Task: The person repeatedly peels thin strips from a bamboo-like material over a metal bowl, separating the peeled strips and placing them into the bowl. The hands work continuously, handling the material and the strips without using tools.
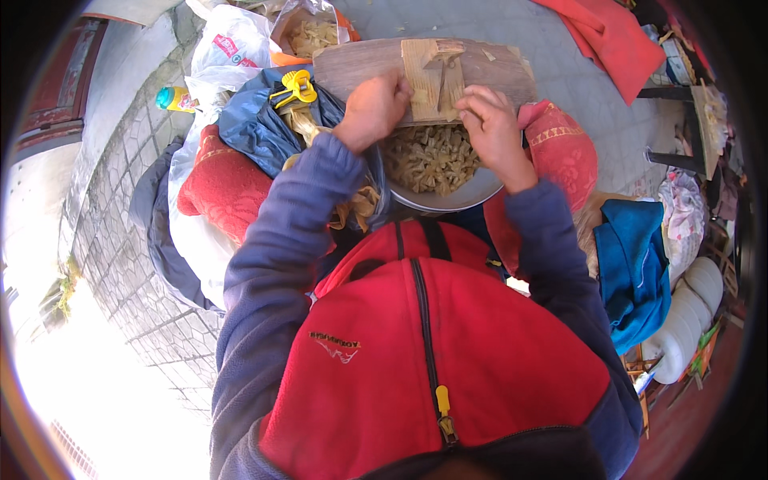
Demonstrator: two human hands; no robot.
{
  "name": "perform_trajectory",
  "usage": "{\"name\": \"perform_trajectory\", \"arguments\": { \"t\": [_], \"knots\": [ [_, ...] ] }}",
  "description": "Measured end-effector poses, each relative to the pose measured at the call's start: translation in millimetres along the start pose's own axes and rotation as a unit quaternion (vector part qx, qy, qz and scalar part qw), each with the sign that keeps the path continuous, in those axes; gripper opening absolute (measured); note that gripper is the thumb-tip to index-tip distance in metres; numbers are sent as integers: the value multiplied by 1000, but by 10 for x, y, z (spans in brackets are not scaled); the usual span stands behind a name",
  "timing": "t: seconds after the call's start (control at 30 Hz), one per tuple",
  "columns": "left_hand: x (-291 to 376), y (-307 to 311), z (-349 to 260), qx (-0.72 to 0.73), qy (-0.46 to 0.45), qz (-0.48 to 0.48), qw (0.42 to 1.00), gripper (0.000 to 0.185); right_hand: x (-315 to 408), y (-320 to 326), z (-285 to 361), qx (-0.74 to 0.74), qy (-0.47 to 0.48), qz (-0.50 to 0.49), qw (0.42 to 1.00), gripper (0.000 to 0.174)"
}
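Note:
A wooden board [360,60] lies across in front of me, with a paler wooden block [414,60] on it. What looks like a thin upright blade [443,84] stands along the block. My left hand [375,108] is curled at the block's left edge, near a small pale flake. Over the block's lower right corner is my right hand [495,132], its thumb and fingers bent close together. Whether either hand pinches a small piece is hidden. Below the board, a round metal basin [456,201] holds many short yellowish-brown dried pieces [432,159].
A blue plastic bag [258,114] with a yellow clip [296,87] and dried strips [363,207] lies left. Behind it stand a white plastic bag [231,36] and an orange-rimmed bag [351,30] of pieces. Red cloths [225,183] flank the basin. A teal cloth [633,270] lies right.

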State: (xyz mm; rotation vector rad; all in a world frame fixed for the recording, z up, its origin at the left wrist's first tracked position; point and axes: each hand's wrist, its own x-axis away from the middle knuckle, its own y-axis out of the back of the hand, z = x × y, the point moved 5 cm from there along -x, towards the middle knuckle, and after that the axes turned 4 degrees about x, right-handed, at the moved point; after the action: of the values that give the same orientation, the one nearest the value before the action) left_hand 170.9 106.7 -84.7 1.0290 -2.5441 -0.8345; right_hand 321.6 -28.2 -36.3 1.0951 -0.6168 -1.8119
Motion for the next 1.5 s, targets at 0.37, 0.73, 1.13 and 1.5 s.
{"name": "perform_trajectory", "arguments": {
  "t": [0.37, 0.73, 1.13, 1.5],
  "knots": [
    [459, 53, -631, 57, -18, 84, 995, 35, -25, 46, 251, -103, -130, 53, 985, 28],
    [932, -195, -1037, 478, 63, 144, 864, 38, 441, 403, 640, -535, -268, 68, 798, 23],
    [1084, -752, -625, 520, 203, 206, 804, 19, 712, 139, 422, -149, -198, 26, 968, 18],
    [1180, -189, -720, -77, -216, 4, 973, 17, 959, -376, 363, -452, -335, 213, 799, 27]
  ]
}}
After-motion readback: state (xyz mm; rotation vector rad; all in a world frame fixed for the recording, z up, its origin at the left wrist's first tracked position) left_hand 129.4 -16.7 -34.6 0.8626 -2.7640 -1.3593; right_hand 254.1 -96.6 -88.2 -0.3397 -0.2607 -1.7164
